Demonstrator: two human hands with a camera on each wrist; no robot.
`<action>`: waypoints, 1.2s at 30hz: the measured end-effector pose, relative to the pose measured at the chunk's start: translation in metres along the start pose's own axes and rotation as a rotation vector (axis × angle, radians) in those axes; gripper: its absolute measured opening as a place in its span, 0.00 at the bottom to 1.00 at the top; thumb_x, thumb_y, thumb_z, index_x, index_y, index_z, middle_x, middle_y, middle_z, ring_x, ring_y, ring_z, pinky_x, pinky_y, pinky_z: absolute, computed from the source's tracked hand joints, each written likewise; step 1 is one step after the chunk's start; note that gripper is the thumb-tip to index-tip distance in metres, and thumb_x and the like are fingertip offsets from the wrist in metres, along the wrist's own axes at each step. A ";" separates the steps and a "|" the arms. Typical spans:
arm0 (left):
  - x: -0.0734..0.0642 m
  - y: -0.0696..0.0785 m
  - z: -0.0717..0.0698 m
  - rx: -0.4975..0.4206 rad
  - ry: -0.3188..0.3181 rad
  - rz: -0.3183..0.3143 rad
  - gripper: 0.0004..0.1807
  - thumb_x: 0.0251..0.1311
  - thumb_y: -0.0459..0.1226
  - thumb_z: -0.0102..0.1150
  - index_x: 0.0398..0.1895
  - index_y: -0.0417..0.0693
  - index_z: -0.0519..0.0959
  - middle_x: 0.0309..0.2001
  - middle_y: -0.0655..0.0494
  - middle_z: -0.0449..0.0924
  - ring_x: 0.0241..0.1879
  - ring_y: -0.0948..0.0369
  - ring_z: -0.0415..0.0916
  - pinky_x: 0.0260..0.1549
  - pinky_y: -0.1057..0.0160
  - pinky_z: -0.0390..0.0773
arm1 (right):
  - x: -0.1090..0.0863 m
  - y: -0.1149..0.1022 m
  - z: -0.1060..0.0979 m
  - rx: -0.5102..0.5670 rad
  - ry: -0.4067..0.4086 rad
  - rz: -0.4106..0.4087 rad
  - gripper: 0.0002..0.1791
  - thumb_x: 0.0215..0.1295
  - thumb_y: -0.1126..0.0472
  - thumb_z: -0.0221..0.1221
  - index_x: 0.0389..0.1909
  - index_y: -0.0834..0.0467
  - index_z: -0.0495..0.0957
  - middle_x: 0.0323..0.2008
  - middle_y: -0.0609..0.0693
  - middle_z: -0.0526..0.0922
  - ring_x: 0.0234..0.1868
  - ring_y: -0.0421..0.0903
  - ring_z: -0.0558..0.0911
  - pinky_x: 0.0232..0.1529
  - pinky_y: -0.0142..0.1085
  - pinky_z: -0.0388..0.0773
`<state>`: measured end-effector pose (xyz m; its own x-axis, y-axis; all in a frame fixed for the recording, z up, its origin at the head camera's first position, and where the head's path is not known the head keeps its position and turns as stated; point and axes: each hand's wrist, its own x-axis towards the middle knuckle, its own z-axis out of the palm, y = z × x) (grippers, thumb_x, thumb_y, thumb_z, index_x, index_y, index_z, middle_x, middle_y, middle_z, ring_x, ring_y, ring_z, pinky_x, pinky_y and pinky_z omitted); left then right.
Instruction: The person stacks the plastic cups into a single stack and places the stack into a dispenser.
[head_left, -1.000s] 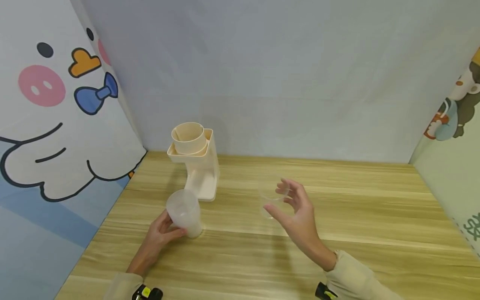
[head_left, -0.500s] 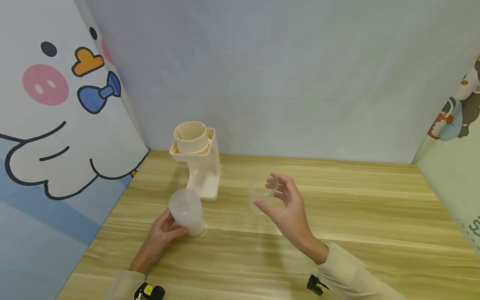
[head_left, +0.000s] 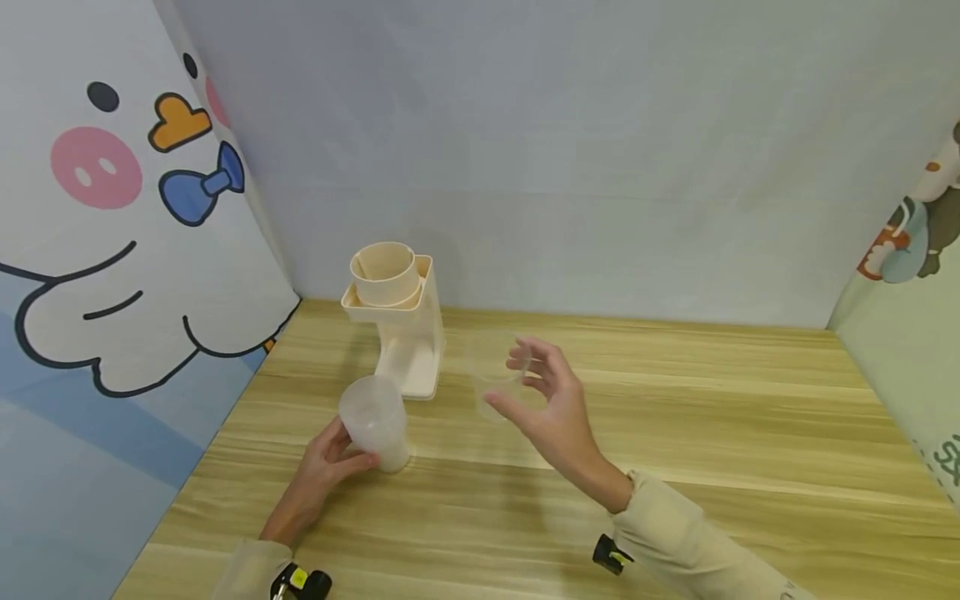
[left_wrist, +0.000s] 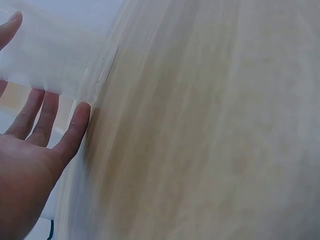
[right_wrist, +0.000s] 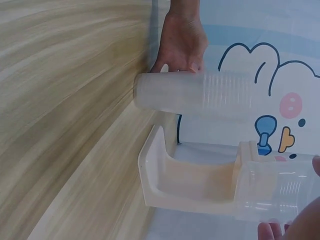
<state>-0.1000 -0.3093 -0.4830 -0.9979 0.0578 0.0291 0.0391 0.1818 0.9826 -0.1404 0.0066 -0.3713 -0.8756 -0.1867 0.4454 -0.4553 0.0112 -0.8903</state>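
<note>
A stack of translucent plastic cups (head_left: 378, 421) stands upright on the wooden table, left of centre. My left hand (head_left: 321, 467) holds it low down, thumb in front and fingers behind; the left wrist view shows the fingers (left_wrist: 46, 112) against its side. Above the table to the right, my right hand (head_left: 553, 408) grips a single clear plastic cup (head_left: 491, 398) between thumb and fingers, its mouth facing up. Behind the stack is a cream cup holder (head_left: 412, 358) with a round sleeve (head_left: 386, 279) on top. In the right wrist view the clear cup (right_wrist: 272, 192) overlaps the holder's top.
The wooden table (head_left: 712, 433) reaches back to a plain grey-white cloth wall (head_left: 600, 167). A cartoon-printed panel (head_left: 67, 275) borders the left side, close to the cup holder. Another printed panel (head_left: 915, 350) borders the right.
My right hand has moved left with the clear cup, toward the stack and the holder. My left hand and the stack have stayed in place, with a slight shift of the whole head view.
</note>
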 end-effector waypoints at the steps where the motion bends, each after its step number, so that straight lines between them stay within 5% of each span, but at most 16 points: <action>1: 0.000 0.000 0.000 -0.001 -0.001 0.002 0.42 0.55 0.34 0.66 0.72 0.55 0.57 0.67 0.49 0.62 0.65 0.58 0.60 0.57 0.67 0.66 | 0.001 -0.002 0.002 0.001 -0.003 0.000 0.34 0.50 0.72 0.69 0.59 0.62 0.67 0.51 0.56 0.74 0.53 0.55 0.75 0.54 0.46 0.73; 7: 0.001 -0.001 0.000 -0.006 0.002 -0.008 0.42 0.53 0.34 0.67 0.71 0.57 0.59 0.66 0.51 0.63 0.64 0.60 0.62 0.55 0.68 0.67 | 0.006 -0.012 0.010 0.014 -0.027 -0.023 0.33 0.50 0.74 0.67 0.59 0.67 0.66 0.51 0.62 0.73 0.53 0.61 0.74 0.54 0.52 0.71; 16: 0.003 0.000 -0.001 -0.003 0.003 0.005 0.42 0.54 0.33 0.66 0.72 0.56 0.57 0.66 0.49 0.63 0.63 0.59 0.62 0.61 0.47 0.60 | 0.018 0.000 0.021 0.050 -0.048 -0.034 0.33 0.49 0.70 0.70 0.58 0.60 0.68 0.51 0.54 0.75 0.52 0.53 0.76 0.54 0.44 0.73; 26: 0.002 -0.002 -0.002 -0.014 -0.011 0.022 0.41 0.54 0.32 0.66 0.71 0.53 0.59 0.64 0.50 0.65 0.62 0.64 0.64 0.55 0.67 0.67 | 0.022 -0.038 0.037 0.093 -0.085 -0.002 0.32 0.49 0.76 0.66 0.57 0.70 0.66 0.51 0.63 0.73 0.53 0.63 0.74 0.55 0.51 0.71; 32: 0.003 -0.002 -0.002 -0.018 -0.015 0.014 0.42 0.54 0.32 0.66 0.71 0.54 0.59 0.65 0.50 0.64 0.62 0.63 0.64 0.55 0.67 0.67 | 0.026 -0.026 0.046 0.111 -0.094 -0.034 0.33 0.48 0.73 0.69 0.57 0.67 0.67 0.51 0.60 0.74 0.52 0.59 0.76 0.54 0.46 0.73; 36: 0.002 -0.003 -0.003 -0.021 -0.016 0.018 0.42 0.54 0.32 0.66 0.72 0.53 0.58 0.65 0.50 0.64 0.61 0.65 0.64 0.55 0.68 0.67 | 0.026 -0.036 0.050 0.117 -0.106 -0.042 0.33 0.49 0.74 0.68 0.56 0.72 0.66 0.51 0.64 0.73 0.52 0.63 0.75 0.54 0.50 0.72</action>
<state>-0.1022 -0.3123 -0.4851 -0.9961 0.0767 0.0438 0.0557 0.1603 0.9855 -0.1392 -0.0476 -0.3320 -0.8314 -0.2873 0.4756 -0.4641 -0.1118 -0.8787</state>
